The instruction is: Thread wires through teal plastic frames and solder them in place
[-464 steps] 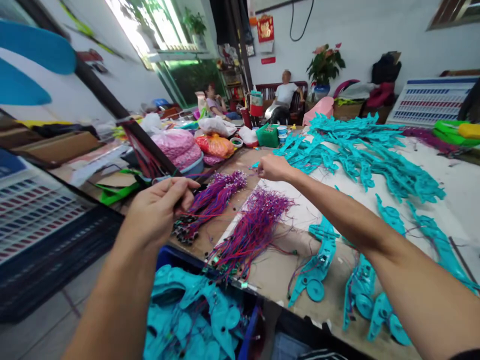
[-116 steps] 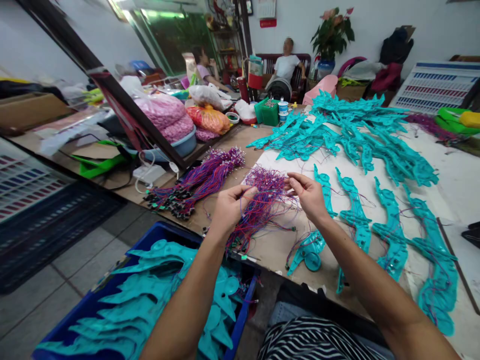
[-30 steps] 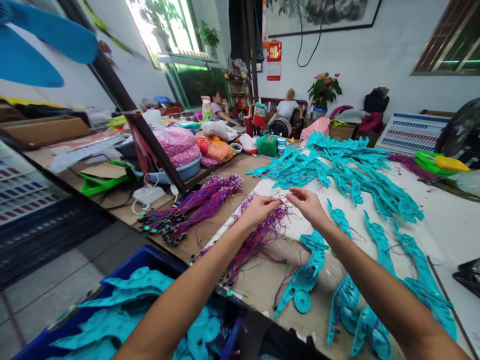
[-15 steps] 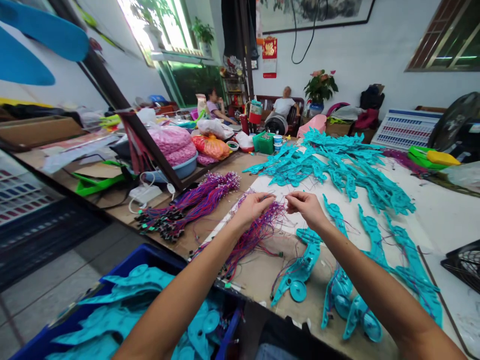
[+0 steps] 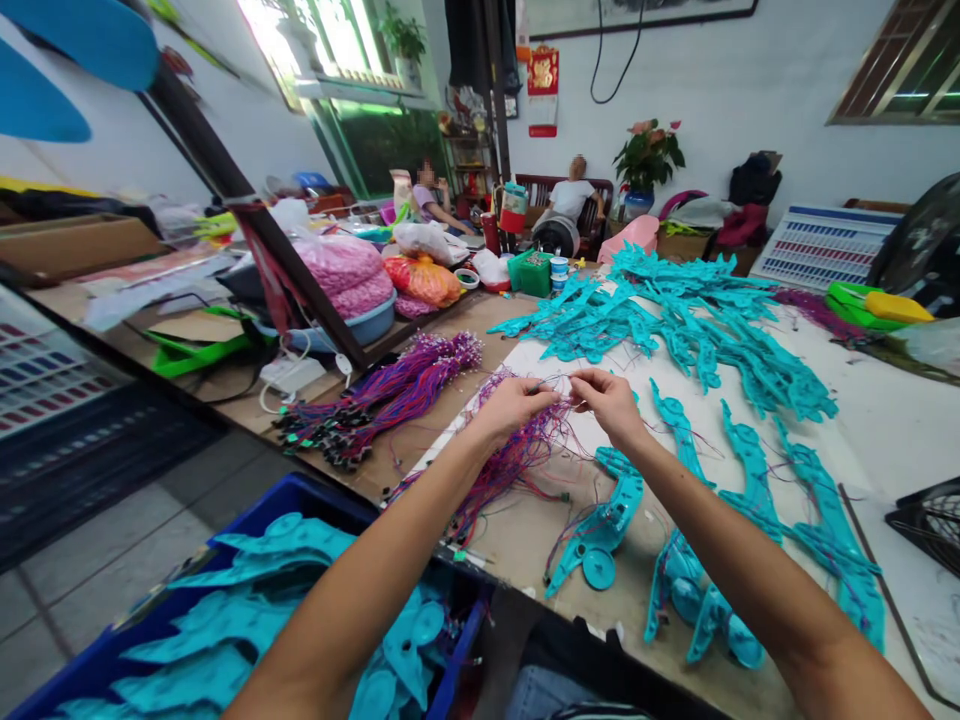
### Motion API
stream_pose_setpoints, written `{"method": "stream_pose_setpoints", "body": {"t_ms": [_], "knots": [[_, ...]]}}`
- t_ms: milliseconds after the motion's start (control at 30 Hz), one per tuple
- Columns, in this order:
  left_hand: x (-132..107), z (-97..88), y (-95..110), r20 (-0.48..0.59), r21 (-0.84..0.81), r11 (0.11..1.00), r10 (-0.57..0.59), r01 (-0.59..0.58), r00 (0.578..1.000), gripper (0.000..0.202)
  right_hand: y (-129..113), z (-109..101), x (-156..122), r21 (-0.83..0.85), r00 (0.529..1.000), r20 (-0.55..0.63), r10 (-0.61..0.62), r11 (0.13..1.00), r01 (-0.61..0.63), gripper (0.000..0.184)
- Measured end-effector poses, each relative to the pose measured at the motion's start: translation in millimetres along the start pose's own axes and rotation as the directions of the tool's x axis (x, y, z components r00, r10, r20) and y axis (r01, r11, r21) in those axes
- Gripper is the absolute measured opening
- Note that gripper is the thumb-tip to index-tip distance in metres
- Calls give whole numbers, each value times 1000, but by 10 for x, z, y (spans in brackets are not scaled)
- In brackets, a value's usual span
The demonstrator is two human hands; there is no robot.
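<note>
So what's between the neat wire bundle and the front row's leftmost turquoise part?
In the head view, a looser pile of purple and red wires lies between them, partly hidden by your left forearm.

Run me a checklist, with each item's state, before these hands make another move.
1. Left hand pinching the thin wires: ok.
2. Right hand gripping a wire: cannot tell; thumb and finger are close together, but the contact is too small to see.
3. Near wire bundle apart from the far wire bundle: ok, bare tabletop shows between them.
4. Near bundle's strands neatly aligned: not ok, some splay and cross.
5. Nearest turquoise part untouched by either hand: ok.
</note>
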State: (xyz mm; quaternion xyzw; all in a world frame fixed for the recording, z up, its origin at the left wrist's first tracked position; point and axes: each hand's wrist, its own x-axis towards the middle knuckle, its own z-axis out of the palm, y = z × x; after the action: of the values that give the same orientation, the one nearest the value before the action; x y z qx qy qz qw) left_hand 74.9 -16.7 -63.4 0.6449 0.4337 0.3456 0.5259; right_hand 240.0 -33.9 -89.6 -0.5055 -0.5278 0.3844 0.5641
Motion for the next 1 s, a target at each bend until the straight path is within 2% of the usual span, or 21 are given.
{"method": "stream_pose_setpoints", "body": {"t_ms": [67, 100, 167, 233, 300, 400, 467, 567, 667, 767, 867, 1000], "knots": [[36, 24, -26, -34, -80, 997, -14, 12, 999, 33, 17, 3, -57, -120, 986, -95, -134, 985, 122, 31], [54, 36, -42, -48, -122, 992, -21, 15, 999, 34, 24, 3, -91, -193, 973, -104, -205, 964, 183, 27], [79, 56, -66, -65, -189, 982, -32, 19, 997, 35, 43, 8, -150, -325, 961, -15, -277, 910, 258, 21], [88, 67, -75, -75, -223, 975, -39, 21, 996, 35, 75, 19, -181, -419, 964, 116, -241, 868, 268, 16], [85, 60, -71, -84, -233, 972, -51, 30, 995, 35, 118, 29, -178, -462, 970, 175, -170, 856, 233, 9], [83, -7, -49, -134, -249, 968, -76, 41, 988, 32, 181, 31, -145, -345, 986, 153, -59, 932, 109, 4], [88, -87, -24, -171, -280, 959, -93, 42, 981, 28, 215, 29, -131, -224, 985, 168, 22, 974, 17, 9], [100, -232, 26, -198, -324, 945, -109, 40, 974, 26, 248, 28, -133, -115, 966, 231, 116, 989, -91, 23], [111, -367, 62, -223, -337, 941, -99, 18, 970, 26, 249, 6, -128, 3, 965, 216, 150, 988, -155, 36], [117, -472, 58, -245, -355, 935, -106, 12, 964, 23, 211, -65, -90, 197, 977, 147, 156, 963, -184, 37], [124, -564, 37, -282, -359, 933, -118, 10, 952, 23, 169, -160, -45, 369, 973, 68, 222, 900, -231, 35], [176, -716, 79, -360, -345, 938, -109, -24, 926, 25, 173, -251, -24, 378, 958, -15, 288, 888, -261, 24]]}}
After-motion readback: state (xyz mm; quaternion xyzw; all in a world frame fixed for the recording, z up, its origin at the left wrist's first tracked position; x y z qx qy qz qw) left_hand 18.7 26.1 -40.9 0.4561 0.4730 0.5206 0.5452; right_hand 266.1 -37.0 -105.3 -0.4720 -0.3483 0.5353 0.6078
